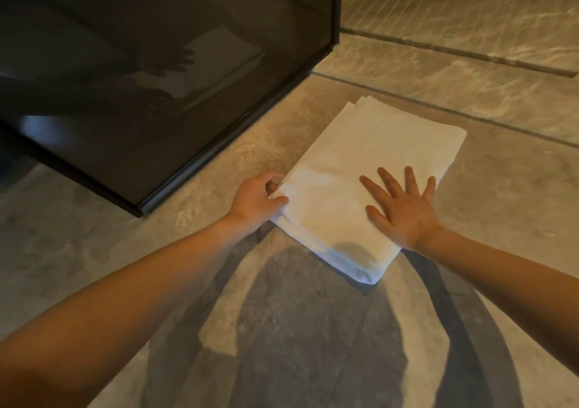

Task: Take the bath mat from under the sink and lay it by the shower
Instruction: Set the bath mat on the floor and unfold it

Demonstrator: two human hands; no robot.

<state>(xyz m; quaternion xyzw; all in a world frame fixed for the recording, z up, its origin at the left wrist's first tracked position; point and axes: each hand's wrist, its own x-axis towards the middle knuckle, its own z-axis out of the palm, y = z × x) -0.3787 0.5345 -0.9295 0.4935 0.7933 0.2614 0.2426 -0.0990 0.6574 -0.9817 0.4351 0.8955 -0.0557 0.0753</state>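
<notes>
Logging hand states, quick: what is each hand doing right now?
Left hand: closed in a pinch grip on the near left edge of the folded bath mat.
Right hand: open, flat on the mat, fingers spread.

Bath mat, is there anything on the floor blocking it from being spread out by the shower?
Nothing visible. The folded bath mat lies on bare tile floor beside the shower glass, both hands already on it.

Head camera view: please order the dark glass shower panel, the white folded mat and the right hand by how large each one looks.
1. Dark glass shower panel, partly cut by the frame.
2. White folded mat.
3. Right hand, lying flat on the mat.
</notes>
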